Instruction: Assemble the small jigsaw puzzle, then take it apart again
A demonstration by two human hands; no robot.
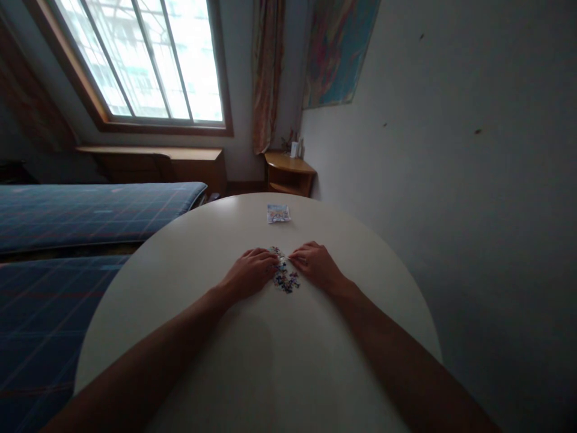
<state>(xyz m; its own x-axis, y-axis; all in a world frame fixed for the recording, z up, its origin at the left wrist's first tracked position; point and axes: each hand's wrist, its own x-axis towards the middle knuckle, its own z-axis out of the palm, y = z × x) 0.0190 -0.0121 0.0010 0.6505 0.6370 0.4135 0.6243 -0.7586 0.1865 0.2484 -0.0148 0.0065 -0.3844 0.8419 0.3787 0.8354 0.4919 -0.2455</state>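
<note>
A small heap of jigsaw puzzle pieces [285,281] lies near the middle of the round white table [189,240]. From the left, my left hand [253,270] rests palm down, its fingers stretched over the heap's left edge and covering part of it. My right hand [318,266] is on the other side, thumb and fingertips drawn together at a small pale puzzle piece by the upper part of the heap. Its grip is partly hidden. Beyond both hands lies a small flat picture packet [278,213].
A bed with a blue plaid mattress [90,213] borders the table on the left. The white wall [473,210] runs close along the right. Behind the table are a wooden corner shelf [291,162], a long desk [193,154] and a window [148,60].
</note>
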